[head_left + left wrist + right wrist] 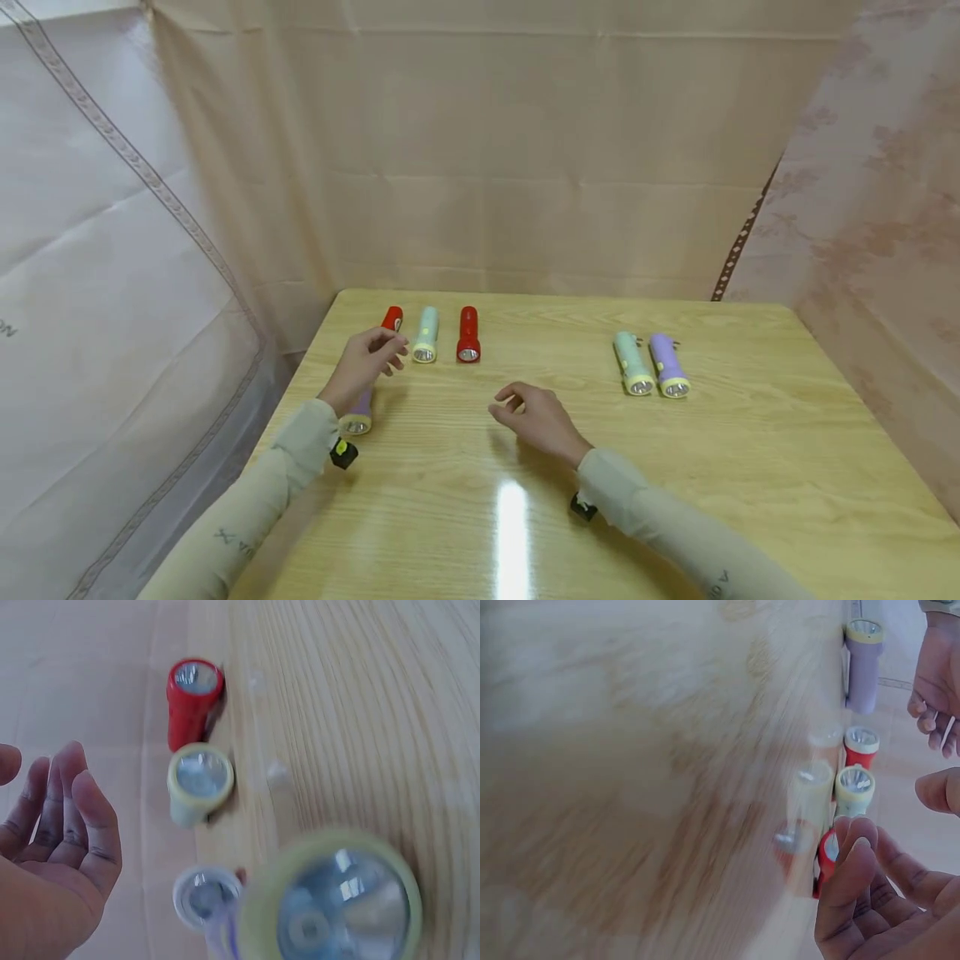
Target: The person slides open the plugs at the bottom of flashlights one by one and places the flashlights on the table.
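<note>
My left hand [367, 367] hovers at the table's left side, fingers loosely bent and nothing in them. Below it lies a purple flashlight [362, 412] with a yellow rim, partly covered by the hand. A red flashlight [392, 317] behind the hand is also partly hidden; its white rim [862, 738] shows in the right wrist view. Just right of these lie a mint flashlight [426, 333] and an all-red flashlight [468, 333]. Over the middle of the table, my right hand [546, 423] is empty too, with relaxed, curved fingers.
Toward the right lie another mint flashlight [632, 360] and another purple flashlight [667, 360], side by side, lenses facing me. The wooden table [750, 467] meets a beige cloth [525, 167] at the back. Pale cloths hang at both sides.
</note>
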The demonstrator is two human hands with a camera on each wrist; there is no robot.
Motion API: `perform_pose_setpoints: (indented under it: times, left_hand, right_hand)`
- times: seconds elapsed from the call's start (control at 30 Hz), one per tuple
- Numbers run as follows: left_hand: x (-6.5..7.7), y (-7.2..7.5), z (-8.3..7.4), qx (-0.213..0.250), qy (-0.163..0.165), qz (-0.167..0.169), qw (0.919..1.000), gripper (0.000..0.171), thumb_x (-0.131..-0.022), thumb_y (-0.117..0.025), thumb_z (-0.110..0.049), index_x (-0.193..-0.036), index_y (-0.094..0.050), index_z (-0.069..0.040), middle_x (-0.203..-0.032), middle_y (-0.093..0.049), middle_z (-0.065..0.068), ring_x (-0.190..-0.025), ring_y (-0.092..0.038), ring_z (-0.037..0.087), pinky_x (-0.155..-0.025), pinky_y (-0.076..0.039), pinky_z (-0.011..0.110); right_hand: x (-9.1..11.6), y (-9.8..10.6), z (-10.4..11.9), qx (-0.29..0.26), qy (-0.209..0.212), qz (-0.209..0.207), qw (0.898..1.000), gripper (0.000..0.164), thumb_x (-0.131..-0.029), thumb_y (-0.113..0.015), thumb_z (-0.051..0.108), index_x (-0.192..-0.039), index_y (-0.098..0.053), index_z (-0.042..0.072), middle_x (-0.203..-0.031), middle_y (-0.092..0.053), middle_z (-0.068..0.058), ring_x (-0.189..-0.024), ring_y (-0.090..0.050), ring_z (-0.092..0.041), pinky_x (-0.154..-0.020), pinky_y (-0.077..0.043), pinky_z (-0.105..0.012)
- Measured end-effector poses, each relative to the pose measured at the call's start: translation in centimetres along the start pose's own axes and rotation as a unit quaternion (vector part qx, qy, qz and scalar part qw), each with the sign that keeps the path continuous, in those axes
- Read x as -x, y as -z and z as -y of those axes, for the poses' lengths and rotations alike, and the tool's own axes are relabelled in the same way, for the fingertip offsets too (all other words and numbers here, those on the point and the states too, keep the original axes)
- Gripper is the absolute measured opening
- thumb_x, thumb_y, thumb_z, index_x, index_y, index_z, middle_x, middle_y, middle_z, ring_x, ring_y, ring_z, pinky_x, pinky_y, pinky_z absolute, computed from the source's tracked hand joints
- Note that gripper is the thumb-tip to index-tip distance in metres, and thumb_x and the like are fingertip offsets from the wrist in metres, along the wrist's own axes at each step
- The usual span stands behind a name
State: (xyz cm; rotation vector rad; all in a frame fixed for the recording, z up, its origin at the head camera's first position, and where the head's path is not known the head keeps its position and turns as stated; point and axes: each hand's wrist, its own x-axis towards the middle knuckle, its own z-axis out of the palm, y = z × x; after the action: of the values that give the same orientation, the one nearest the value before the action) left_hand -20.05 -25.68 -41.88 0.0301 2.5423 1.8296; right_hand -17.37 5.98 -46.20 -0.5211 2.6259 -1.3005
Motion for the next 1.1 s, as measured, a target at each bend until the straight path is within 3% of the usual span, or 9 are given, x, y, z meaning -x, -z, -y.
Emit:
perform_pose_setpoints:
  times: [0.1,0.3,0.4,0.5,0.63,0.83,1.1]
  left_hand:
    - [0.3,0.6,0.3,0.002,0.008,-0.012,0.9999,0.033,-0.106,-0.061,-0.031,-0.116,-0.066,0.0,-0.111,-0.067,0.021,-0.092,-0.067,0.032,-0.078,-0.057,0.037]
    - [0.5,3.0,1.2,-0.003,0.006,-0.039,0.9992,0.039,-0.106,-0.06,-0.029,-0.122,-0.063,0.007,-0.103,-0.07,0.011,-0.095,-0.066,0.036,-0.077,-0.057,0.035]
    - [0.2,4.1,2.3,-0.011,0.007,-0.062,0.998,0.043,-0.106,-0.06,-0.033,-0.126,-0.063,0.005,-0.114,-0.067,0.022,-0.093,-0.066,0.028,-0.079,-0.058,0.034]
    - [-0.1,4.9,3.0,-0.014,0.021,-0.078,0.9966,0.044,-0.107,-0.058,-0.034,-0.129,-0.061,0.004,-0.119,-0.065,0.024,-0.094,-0.066,0.026,-0.081,-0.058,0.036]
    - [-0.3,5.7,4.1,-0.014,0.033,-0.094,0.9949,0.042,-0.108,-0.055,-0.03,-0.13,-0.06,0.005,-0.118,-0.065,0.021,-0.093,-0.067,0.027,-0.081,-0.057,0.038]
    - [-0.4,6.8,5.1,-0.021,0.044,-0.128,0.9906,0.038,-0.108,-0.056,-0.025,-0.127,-0.062,0.007,-0.11,-0.067,0.017,-0.082,-0.067,0.017,-0.078,-0.058,0.039]
    - [-0.4,7.9,6.5,-0.026,0.086,-0.131,0.9873,0.036,-0.108,-0.055,-0.024,-0.127,-0.062,0.006,-0.109,-0.067,0.014,-0.092,-0.067,0.028,-0.076,-0.057,0.034]
  right_hand:
    - [-0.2,-0.5,0.0,-0.005,0.0,0.008,1.0,0.027,-0.097,-0.072,0.036,-0.112,-0.073,0.014,-0.089,-0.07,0.003,-0.072,-0.062,-0.012,-0.064,-0.051,-0.032]
    - [-1.2,-1.8,0.7,0.004,0.012,0.027,1.0,0.03,-0.097,-0.07,0.04,-0.111,-0.073,0.015,-0.09,-0.071,0.004,-0.076,-0.063,-0.01,-0.069,-0.051,-0.033]
    - [-1.7,-2.4,1.2,0.003,0.019,0.036,0.999,0.031,-0.097,-0.069,0.042,-0.111,-0.072,0.015,-0.089,-0.071,0.005,-0.076,-0.063,-0.01,-0.07,-0.052,-0.033]
    - [-2.1,-3.0,1.7,0.002,0.025,0.044,0.999,0.031,-0.097,-0.068,0.042,-0.112,-0.072,0.015,-0.089,-0.071,0.005,-0.075,-0.064,-0.009,-0.07,-0.052,-0.033]
    - [-2.5,-3.8,2.1,0.006,0.03,0.054,0.998,0.031,-0.097,-0.067,0.042,-0.111,-0.072,0.014,-0.088,-0.072,0.006,-0.076,-0.064,-0.007,-0.07,-0.052,-0.031]
    - [-3.0,-4.9,3.0,0.004,0.03,0.057,0.998,0.028,-0.097,-0.068,0.04,-0.109,-0.073,0.015,-0.085,-0.071,0.007,-0.075,-0.064,-0.006,-0.07,-0.052,-0.029]
    - [-3.6,-6.4,4.2,0.003,0.033,0.066,0.997,0.026,-0.097,-0.069,0.039,-0.106,-0.074,0.015,-0.082,-0.071,0.008,-0.067,-0.062,-0.005,-0.064,-0.051,-0.027]
